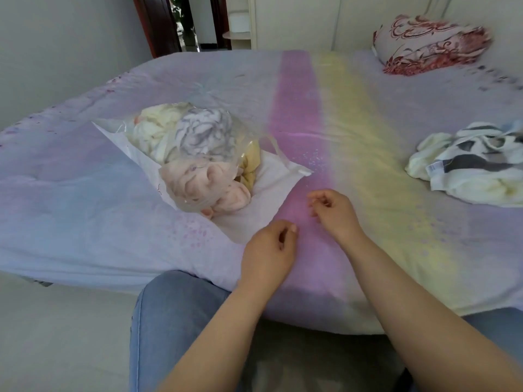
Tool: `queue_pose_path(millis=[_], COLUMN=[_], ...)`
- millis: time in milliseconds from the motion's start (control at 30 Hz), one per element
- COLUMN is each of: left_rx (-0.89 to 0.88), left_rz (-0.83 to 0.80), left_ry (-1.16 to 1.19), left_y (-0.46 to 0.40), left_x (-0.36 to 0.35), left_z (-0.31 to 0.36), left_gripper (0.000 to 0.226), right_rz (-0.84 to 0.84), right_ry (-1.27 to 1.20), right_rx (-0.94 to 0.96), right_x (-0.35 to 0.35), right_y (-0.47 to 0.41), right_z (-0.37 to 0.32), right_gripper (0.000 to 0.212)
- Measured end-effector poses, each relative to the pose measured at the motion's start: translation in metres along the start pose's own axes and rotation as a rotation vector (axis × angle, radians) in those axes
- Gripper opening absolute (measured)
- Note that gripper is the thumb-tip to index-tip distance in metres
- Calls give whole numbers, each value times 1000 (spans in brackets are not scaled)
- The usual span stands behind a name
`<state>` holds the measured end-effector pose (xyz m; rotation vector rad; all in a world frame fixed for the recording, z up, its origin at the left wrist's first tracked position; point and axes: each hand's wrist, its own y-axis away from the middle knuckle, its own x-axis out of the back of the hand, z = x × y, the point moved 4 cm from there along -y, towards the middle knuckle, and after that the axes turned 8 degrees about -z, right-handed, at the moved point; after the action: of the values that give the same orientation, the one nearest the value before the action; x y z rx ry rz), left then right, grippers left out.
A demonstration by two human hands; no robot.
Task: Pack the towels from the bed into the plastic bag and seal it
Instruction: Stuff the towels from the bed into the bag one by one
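A clear plastic bag (198,154) lies on the bed (353,142), stuffed with several towels: cream, grey-patterned, yellow and pink. A pink towel (226,193) bulges out of its near end. The bag rests on a white sheet (263,199). My left hand (270,250) hovers near the bed's front edge, fingers loosely curled, holding nothing. My right hand (332,212) is just right of it, fingers curled and slightly apart, also holding nothing. Both hands are apart from the bag, to its near right.
A heap of white and grey striped cloth (469,165) lies at the bed's right side. A red-patterned folded blanket (430,43) sits at the far right corner. My jeans-clad leg (169,321) is by the bed's front edge. A doorway (195,21) opens at the back.
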<state>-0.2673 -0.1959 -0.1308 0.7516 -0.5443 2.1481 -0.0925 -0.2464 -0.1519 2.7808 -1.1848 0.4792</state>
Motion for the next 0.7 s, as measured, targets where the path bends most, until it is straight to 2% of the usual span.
queue_pose_path(millis=[67, 133, 200, 300, 400, 467, 567, 633, 700], left_rx=[-141, -194, -177, -72, -95, -105, -109, -94, -50], left_rz=[109, 109, 78, 42, 54, 72, 112, 139, 161], left_ry=[-54, -135, -175, -77, -71, -83, -108, -86, -52], left_y=[-7, -22, -38, -55, -65, -71, -77, -83, -91], left_x=[1, -6, -16, -27, -37, -43, -51, -55, -58], left_z=[15, 22, 23, 28, 37, 40, 41, 38, 33], left_gripper=[19, 25, 34, 52, 59, 59, 58, 58, 60], right_rz=[106, 215, 329, 564, 745, 725, 589, 489, 411], right_ry=[9, 86, 170, 338, 537, 563, 557, 655, 799], right_rx=[-47, -86, -136, -238, -324, -405, -500, -560, -599], right_x=[27, 56, 88, 144, 205, 237, 266, 278, 285], right_y=[-4, -6, -4, -2, -13, -31, -55, -67, -78], right_z=[14, 26, 34, 36, 31, 35, 55, 75, 91], right_gripper=[22, 23, 25, 25, 33, 60, 100, 100, 84])
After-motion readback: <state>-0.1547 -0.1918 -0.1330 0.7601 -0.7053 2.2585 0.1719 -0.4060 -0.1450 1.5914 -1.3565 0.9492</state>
